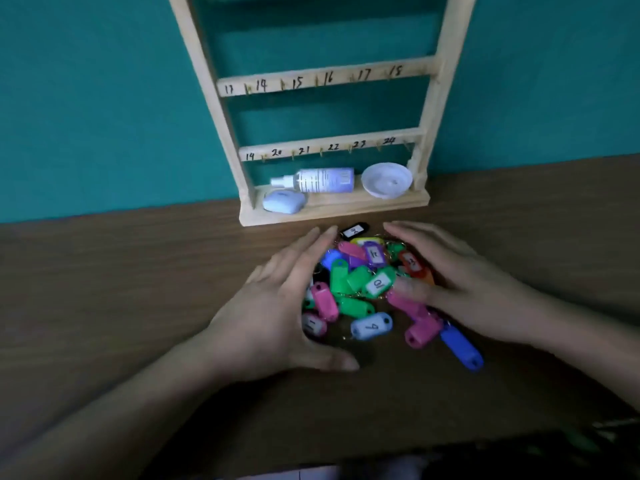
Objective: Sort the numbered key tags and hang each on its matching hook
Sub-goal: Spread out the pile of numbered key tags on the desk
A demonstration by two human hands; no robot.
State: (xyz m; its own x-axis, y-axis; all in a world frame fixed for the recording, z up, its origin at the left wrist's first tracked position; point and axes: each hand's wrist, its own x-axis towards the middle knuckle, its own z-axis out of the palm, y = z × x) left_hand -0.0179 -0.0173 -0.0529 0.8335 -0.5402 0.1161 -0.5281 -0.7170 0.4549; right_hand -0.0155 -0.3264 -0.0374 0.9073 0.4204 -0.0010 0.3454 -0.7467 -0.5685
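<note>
Here, from the head view, we see the heap of key tags (360,289) on the brown tabletop (104,289), between our two hands. The left hand (277,306) and the right hand (460,282) lie released, fingers straight, touching the heap's sides and gripping nothing. Just behind stands the wooden hook rack (325,81), rails numbered 13 to 24, a spray bottle (322,180) on its base.

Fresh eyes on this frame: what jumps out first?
A bright pile of tags sits on the table, with the left hand and right hand cupped open on either side of it. Behind stands a wooden rack, numbered 13 to 24, nothing hanging on it. A bottle and bowl rest on its base.
</note>
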